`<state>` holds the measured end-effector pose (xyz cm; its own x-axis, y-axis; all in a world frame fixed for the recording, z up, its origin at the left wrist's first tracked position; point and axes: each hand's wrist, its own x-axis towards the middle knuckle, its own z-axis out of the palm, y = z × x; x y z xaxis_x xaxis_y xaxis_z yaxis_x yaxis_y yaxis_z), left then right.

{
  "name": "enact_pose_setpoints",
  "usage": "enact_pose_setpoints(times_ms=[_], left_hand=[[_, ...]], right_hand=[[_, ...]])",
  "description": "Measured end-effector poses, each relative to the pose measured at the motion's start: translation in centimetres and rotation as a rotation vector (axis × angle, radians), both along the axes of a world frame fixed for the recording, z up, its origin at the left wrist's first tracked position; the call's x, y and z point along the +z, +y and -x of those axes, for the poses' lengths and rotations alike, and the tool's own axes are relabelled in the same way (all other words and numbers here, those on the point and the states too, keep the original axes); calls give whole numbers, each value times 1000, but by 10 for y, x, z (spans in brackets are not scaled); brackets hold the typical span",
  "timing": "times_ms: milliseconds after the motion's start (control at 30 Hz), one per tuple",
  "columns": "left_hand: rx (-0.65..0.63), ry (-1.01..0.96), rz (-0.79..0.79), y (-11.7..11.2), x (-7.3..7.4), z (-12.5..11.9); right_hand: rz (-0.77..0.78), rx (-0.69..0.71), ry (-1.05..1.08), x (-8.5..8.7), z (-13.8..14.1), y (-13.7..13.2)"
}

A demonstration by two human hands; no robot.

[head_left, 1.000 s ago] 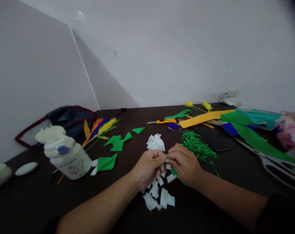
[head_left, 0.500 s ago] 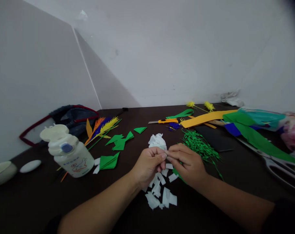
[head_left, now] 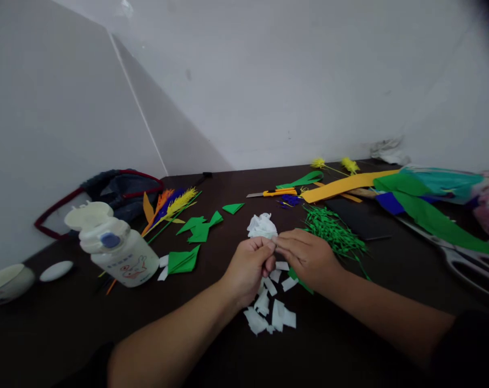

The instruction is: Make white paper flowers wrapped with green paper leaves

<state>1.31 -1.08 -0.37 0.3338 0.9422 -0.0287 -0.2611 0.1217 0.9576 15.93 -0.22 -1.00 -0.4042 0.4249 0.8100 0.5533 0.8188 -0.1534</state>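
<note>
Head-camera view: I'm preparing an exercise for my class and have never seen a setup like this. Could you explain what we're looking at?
There is no machine here: a person works with bare hands, filmed by a camera worn on the head, looking forward and down. The left hand and right hand meet at the fingertips; anything pinched between them is too small to make out. Near them on the dark table lie white scraps and a crumpled white bundle. Farther out are folded green pieces, a yellow utility knife and scissors. At the picture's left is a white bottle, lid open.
</note>
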Motion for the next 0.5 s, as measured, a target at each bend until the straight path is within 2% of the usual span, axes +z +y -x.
enact_pose_setpoints(times_ms=[133,233,300,367,433,500], left_hand=[[-73,39,-18,5,5,5],[-104,209,-136,8,8,12],[-66,419,-301,10,9,15],[-32,642,-532,11,6,15],[-45,807,-742,12,2,10],[-90,903,-848,14,-1,4]], right_hand=[[35,-44,-45,5,-7,3],[130,-103,-65,11,-18,7],[225,-138,-39,15,-27,10],[327,-174,14,18,-36,14],[416,-225,76,20,-43,18],[478,-268,118,21,-48,22]])
